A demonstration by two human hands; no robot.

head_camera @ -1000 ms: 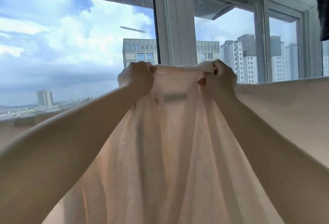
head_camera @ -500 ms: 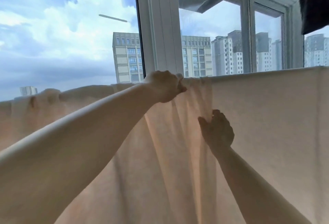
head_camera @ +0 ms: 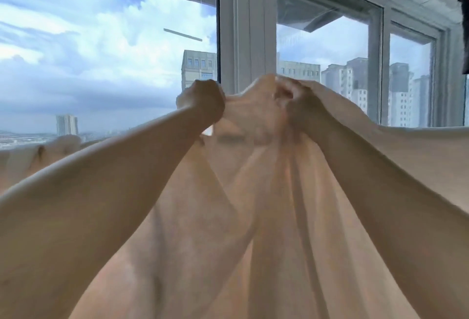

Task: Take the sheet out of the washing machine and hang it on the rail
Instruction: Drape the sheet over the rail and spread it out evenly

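Note:
A pale peach sheet (head_camera: 253, 217) hangs in front of me and fills the lower half of the view. Its top edge runs left and right at about window-sill height; the rail under it is hidden by the cloth. My left hand (head_camera: 206, 103) grips a bunched part of the top edge with curled fingers. My right hand (head_camera: 302, 108) grips the same raised bunch a little to the right, partly wrapped in fabric. Between the two hands the cloth is lifted into a hump above the rest of the edge.
Large windows with a white frame post (head_camera: 247, 27) stand right behind the sheet, with sky and tower blocks outside. A dark garment (head_camera: 463, 14) hangs at the top right corner. Bunched sheet lies along the line at the far left (head_camera: 38, 156).
My right hand has gone up from the flat of the sheet to the top edge and taken hold beside my left hand. The gathered cloth between them has risen.

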